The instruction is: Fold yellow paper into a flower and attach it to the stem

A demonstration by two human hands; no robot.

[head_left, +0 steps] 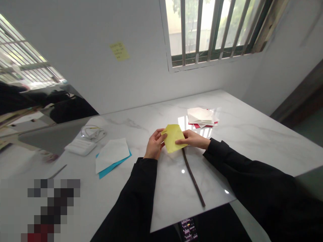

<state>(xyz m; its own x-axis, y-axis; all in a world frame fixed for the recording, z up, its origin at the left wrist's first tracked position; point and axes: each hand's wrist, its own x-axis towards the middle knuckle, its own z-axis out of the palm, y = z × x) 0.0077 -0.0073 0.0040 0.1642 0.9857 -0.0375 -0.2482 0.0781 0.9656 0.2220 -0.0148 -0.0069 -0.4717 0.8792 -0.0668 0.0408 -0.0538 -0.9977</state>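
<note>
Between my two hands is a piece of yellow paper (173, 138) with angled, cut-looking edges, held just over the white marbled table (141, 124). My left hand (154, 144) pinches its left edge, thumb on top. On the right side, my right hand (193, 139) grips the paper with the thumb laid across its face. A thin dark brown stick (193, 179) lies on the table and runs from under the paper toward the front edge. Its far end is hidden by the paper.
White and blue paper sheets (113, 156) lie to the left. Behind them are a white box-shaped device (80, 147) and a coiled white cable (93, 132). Cream and red papers (202, 116) are piled at back right. A lit phone (189, 230) is below the table's front edge.
</note>
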